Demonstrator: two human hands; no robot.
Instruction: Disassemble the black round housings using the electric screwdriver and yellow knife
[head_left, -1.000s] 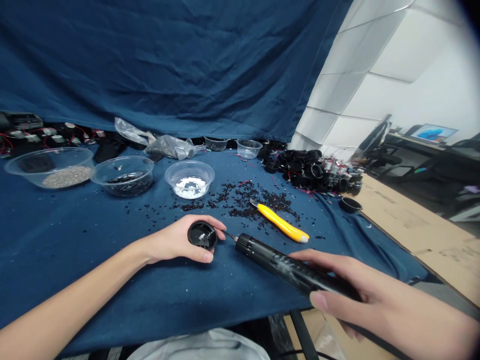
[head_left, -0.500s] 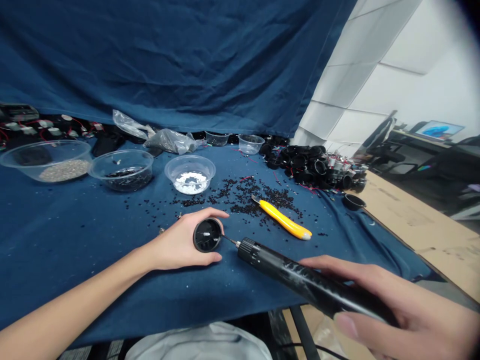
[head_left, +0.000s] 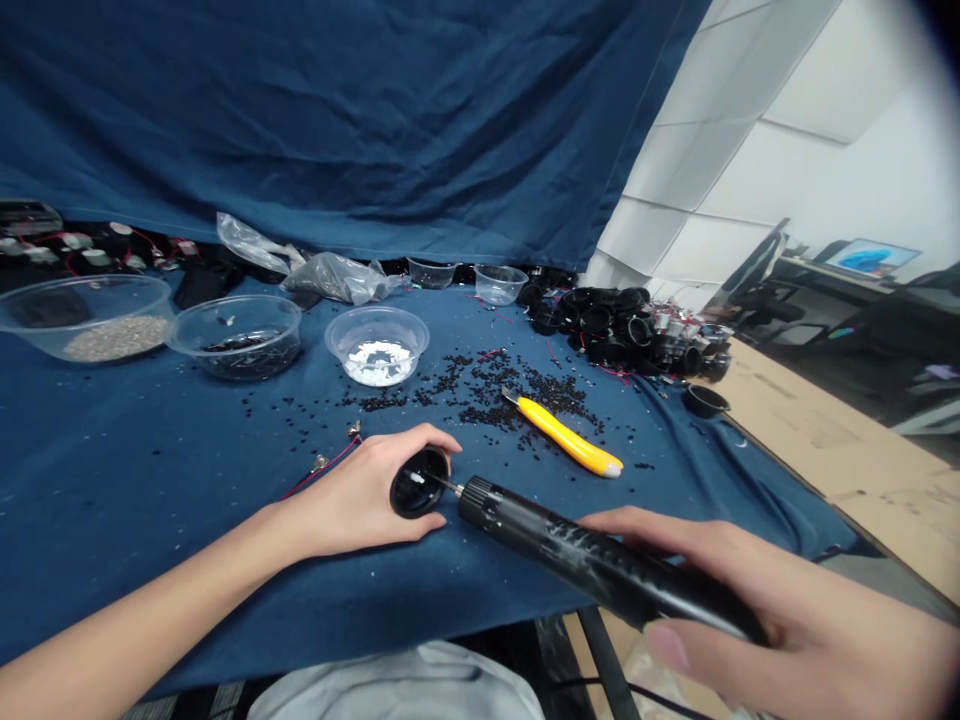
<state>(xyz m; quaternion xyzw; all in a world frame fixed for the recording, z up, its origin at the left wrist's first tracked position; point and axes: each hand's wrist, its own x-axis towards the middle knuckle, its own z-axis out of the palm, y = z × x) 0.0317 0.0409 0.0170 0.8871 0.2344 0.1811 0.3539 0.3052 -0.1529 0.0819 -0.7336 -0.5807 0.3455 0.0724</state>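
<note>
My left hand [head_left: 375,490] is closed around a round black plastic cup-shaped housing [head_left: 409,503], its open mouth tilted toward my right. Inside it a small white piece shows. My right hand [head_left: 765,600] grips a black electric screwdriver [head_left: 555,540] that points left. The screwdriver's thin bit reaches into the mouth of the housing; what its tip touches is hard to make out. Beyond the tool lies a yellow utility knife [head_left: 566,437] with its blade out. Just behind my left wrist, a red wire with small metal parts [head_left: 319,464] rests on the cloth.
Loose small black pieces [head_left: 495,390] are scattered mid-table. Behind stand clear bowls of white pieces [head_left: 379,362], black parts [head_left: 255,358] and small grey-beige parts [head_left: 116,338]. Black housings [head_left: 600,320] pile up at the back right, with a single black cup [head_left: 705,400] nearby.
The screwdriver has moved left, its bit now inside the housing's mouth rather than at its rim. My left hand has tilted the housing slightly, and more of the red wire shows.
</note>
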